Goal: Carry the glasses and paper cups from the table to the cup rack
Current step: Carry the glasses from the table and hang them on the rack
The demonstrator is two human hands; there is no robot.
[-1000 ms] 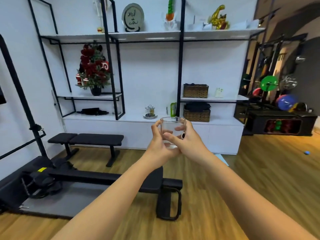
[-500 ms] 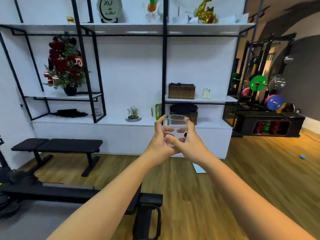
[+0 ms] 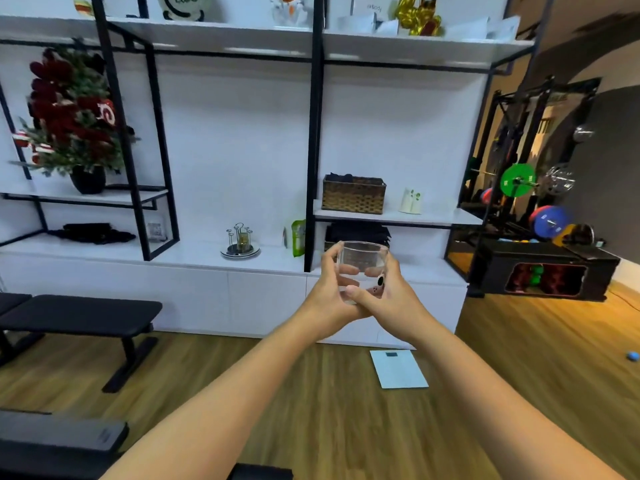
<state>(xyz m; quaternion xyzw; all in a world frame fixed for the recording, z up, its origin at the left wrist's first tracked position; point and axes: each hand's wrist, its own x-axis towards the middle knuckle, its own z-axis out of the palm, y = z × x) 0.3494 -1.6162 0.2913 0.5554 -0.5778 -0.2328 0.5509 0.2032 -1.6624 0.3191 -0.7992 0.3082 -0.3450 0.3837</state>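
Note:
A clear drinking glass [image 3: 362, 261] is held upright in front of me at chest height by both hands. My left hand [image 3: 327, 297] wraps its left side and my right hand [image 3: 388, 299] wraps the right side and front, thumb across the base. A small metal cup rack [image 3: 239, 241] with thin upright prongs stands on a round tray on the white low shelf, to the left of and beyond the glass. One small glass seems to sit in the rack. No table or paper cups are in view.
White shelving with black posts [image 3: 313, 168] fills the wall ahead. A black bench [image 3: 79, 315] stands at the left on the wooden floor, more gym gear at the bottom left. A bathroom scale [image 3: 398, 368] lies on the floor. Weight plates [image 3: 517, 180] stand at the right.
The view has moved forward and rightwards: shelving and cup rack are larger and nearer. Both hands keep the same grip on the glass.

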